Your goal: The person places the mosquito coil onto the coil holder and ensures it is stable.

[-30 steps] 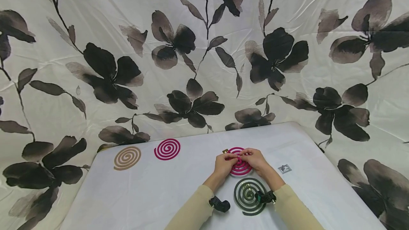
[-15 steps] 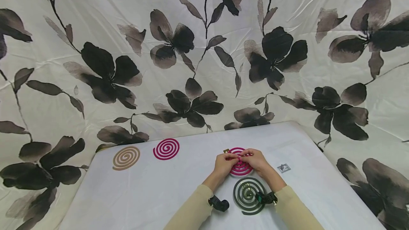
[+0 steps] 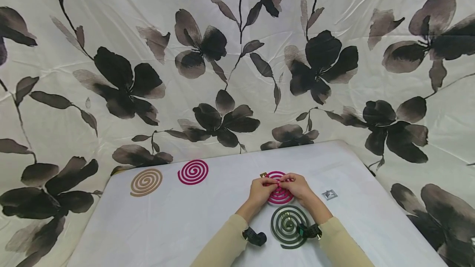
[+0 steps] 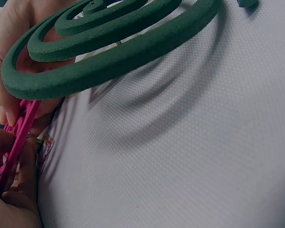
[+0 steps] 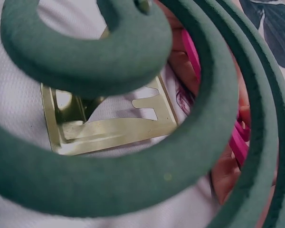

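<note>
Both hands meet over a pink mosquito coil point(image 3: 280, 200) at the table's right middle. My left hand point(image 3: 261, 191) and right hand point(image 3: 298, 186) pinch it near its centre, thumbs and fingertips close together. The left wrist view shows fingers on both faces of the pink coil point(image 4: 20, 137), which stands tilted there. A gold metal piece point(image 3: 263, 174) peeks out behind the coil's far left edge; the coil's centre is hidden by fingertips. Nearer the body, a green mosquito coil point(image 3: 289, 247) sits raised on a gold metal stand point(image 5: 118, 130), under the right wrist.
Toward the back left of the white table point(image 3: 178, 221) lie a tan mosquito coil point(image 3: 146, 182) and another pink coil point(image 3: 193, 172). Right of the hands is a small silver metal stand point(image 3: 329, 194). A floral cloth point(image 3: 237, 73) hangs behind the table.
The hands keep their place on the pink coil, with only slight finger movement. The head view shifts a little; the other coils stay where they were.
</note>
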